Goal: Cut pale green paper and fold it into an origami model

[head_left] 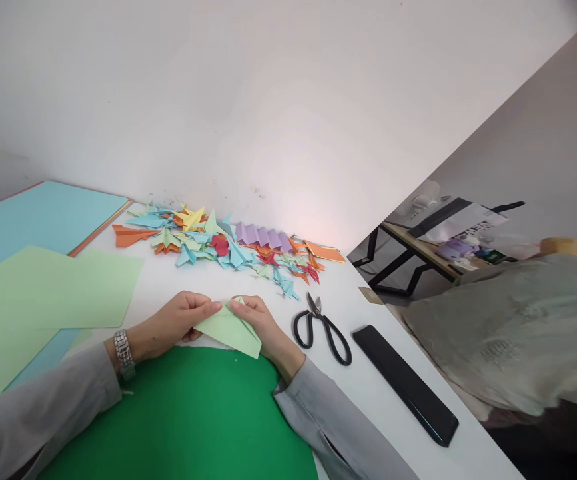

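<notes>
Between my two hands is a folded piece of light green paper (233, 332), with creased flaps at its upper end. My left hand (178, 321) pinches its upper left edge, thumb on top; a metal watch is on that wrist. My right hand (260, 320) grips the top right part, its thumb pressed near the folded tip. The paper is held above the far edge of a green sheet (193, 407) on the table. Most fingers of both hands are hidden behind the paper.
A heap of colourful folded paper pieces (233, 255) lies along the wall. Black-handled scissors (318, 327) and a long black object (406, 383) are on the right. Light green sheets (58, 293) and a blue sheet (48, 220) lie left. Beyond the table's right edge stands a low shelf (418, 247).
</notes>
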Tool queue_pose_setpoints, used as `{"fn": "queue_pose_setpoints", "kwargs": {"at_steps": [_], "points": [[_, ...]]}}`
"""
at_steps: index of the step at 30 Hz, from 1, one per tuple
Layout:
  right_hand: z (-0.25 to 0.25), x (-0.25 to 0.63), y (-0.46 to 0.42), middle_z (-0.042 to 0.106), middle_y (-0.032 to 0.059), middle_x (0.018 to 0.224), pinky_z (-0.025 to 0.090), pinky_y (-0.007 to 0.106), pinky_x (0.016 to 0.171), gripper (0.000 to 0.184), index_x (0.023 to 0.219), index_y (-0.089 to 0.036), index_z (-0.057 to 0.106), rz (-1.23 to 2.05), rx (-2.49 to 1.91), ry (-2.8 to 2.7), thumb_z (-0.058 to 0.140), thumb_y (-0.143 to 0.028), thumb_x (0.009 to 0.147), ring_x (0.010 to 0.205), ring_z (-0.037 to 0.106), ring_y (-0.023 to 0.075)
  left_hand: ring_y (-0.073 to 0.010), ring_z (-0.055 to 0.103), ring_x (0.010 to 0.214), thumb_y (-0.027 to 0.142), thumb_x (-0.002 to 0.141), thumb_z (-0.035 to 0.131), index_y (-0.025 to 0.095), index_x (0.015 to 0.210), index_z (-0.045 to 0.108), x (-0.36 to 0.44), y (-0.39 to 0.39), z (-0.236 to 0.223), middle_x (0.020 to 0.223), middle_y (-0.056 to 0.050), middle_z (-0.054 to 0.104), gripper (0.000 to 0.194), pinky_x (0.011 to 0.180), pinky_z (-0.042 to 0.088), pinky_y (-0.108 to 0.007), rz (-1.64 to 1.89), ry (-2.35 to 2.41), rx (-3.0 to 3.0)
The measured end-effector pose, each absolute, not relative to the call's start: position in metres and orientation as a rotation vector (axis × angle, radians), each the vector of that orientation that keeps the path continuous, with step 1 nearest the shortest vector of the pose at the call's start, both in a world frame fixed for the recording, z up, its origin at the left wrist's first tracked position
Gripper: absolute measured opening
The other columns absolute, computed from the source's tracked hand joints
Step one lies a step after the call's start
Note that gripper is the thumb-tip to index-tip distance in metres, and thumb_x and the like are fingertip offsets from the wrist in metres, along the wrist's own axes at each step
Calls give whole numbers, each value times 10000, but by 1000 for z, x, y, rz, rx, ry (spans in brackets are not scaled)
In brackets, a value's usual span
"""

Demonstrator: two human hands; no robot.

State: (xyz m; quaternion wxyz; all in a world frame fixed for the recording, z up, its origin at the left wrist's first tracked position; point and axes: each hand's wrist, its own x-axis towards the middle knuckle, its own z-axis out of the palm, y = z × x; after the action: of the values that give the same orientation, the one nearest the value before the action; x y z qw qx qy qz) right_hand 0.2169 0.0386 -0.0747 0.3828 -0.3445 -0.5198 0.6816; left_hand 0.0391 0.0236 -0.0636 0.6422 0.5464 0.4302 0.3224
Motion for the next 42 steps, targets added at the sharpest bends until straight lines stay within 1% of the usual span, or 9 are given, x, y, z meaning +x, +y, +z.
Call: {"fn": "queue_pose_setpoints", "kwargs": {"at_steps": [4,8,11,14,24,29,34,39,42], "points": [[-74,218,37,535,-44,525,297,182,404,365,632,-139,583,1794,-860,-1417,730,-472,655,423,427,55,-71,407,403,443,784,577,162,608,476,37,24,-63,480,54,447,346,364,305,-177,657,869,1233],[-76,218,37,609,-3,597,358,192,425,391,711,-127,620,1777,-884,-1549,690,-511,692,470,505,84,-128,538,592,354,775,581,132,701,568,37,24,-58,657,-8,554,234,488,472,-230,572,775,1310],[-77,217,37,620,0,616,386,200,450,387,717,-131,618,1749,-901,-1572,683,-512,702,496,527,94,-151,556,666,374,781,581,115,763,611,38,23,-55,714,-27,573,261,536,510,-258,572,796,1333],[-76,216,36,622,-1,624,394,206,465,386,740,-134,620,1764,-896,-1565,684,-512,703,510,537,98,-155,563,671,390,780,591,110,778,633,39,23,-56,715,-33,585,283,542,514,-261,586,787,1312],[-75,217,34,628,5,630,376,200,459,390,771,-125,642,1820,-859,-1520,708,-499,680,514,536,98,-131,550,550,311,723,647,91,722,666,37,26,-65,620,-41,592,221,467,476,-233,621,770,1153],[-77,215,35,588,-27,567,332,177,416,351,725,-130,626,1851,-786,-1468,724,-463,676,446,469,63,-92,462,416,298,695,644,101,641,644,37,25,-65,498,5,506,204,352,351,-191,672,822,1190],[-77,216,36,598,-20,589,337,178,423,359,740,-125,636,1855,-787,-1494,719,-469,679,460,477,66,-83,427,384,297,673,632,112,638,634,38,25,-62,465,22,475,188,339,292,-189,646,847,1178],[-77,217,36,569,-36,555,304,181,421,343,739,-124,650,1840,-824,-1464,738,-446,662,434,440,54,-51,329,354,276,644,649,141,501,524,39,24,-59,420,60,371,233,334,205,-186,679,862,1145],[-78,217,36,563,-38,545,292,184,419,343,758,-122,663,1850,-846,-1459,746,-437,651,434,435,56,-52,323,353,264,628,653,149,470,492,40,24,-58,414,61,362,253,335,193,-193,684,863,1125]]}}
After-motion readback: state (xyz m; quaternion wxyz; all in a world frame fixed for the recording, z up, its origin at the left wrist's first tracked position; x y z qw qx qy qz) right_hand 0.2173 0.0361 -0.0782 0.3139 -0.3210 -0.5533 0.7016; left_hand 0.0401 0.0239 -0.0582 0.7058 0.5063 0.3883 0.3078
